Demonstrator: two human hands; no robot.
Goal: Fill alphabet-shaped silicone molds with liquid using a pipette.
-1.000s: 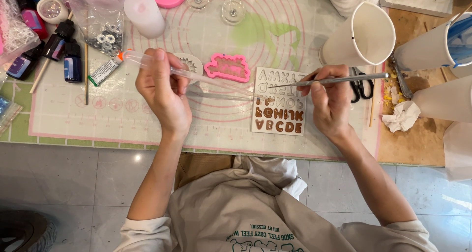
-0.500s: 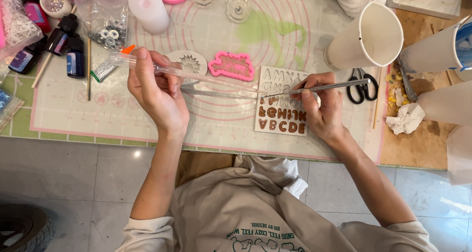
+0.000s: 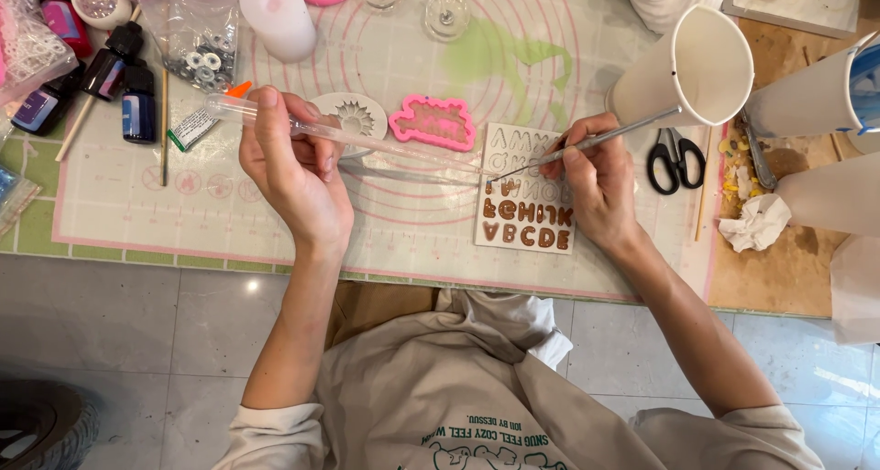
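My left hand (image 3: 293, 167) grips a long clear plastic pipette (image 3: 385, 144) by its bulb end, and the thin tip reaches right toward a clear letter mould (image 3: 526, 209). The mould's lower rows hold brown filling; its top row looks unfilled. My right hand (image 3: 596, 181) rests over the mould's right side and holds a thin metal pick (image 3: 614, 132), whose point meets the pipette tip above the mould's upper left. Both lie over a white silicone mat (image 3: 183, 222) with pink circles.
A pink mould (image 3: 433, 121) and a round white mould (image 3: 353, 114) lie between my hands. White paper cups (image 3: 683, 66) stand at the right, with black scissors (image 3: 676, 158) and crumpled tissue (image 3: 756, 222). Dark bottles (image 3: 137, 103) and a bag of beads (image 3: 197, 53) sit at the left.
Both hands have stayed over the letter mould, with the pipette tip and the pick keeping together; the view has shifted slightly down and left.
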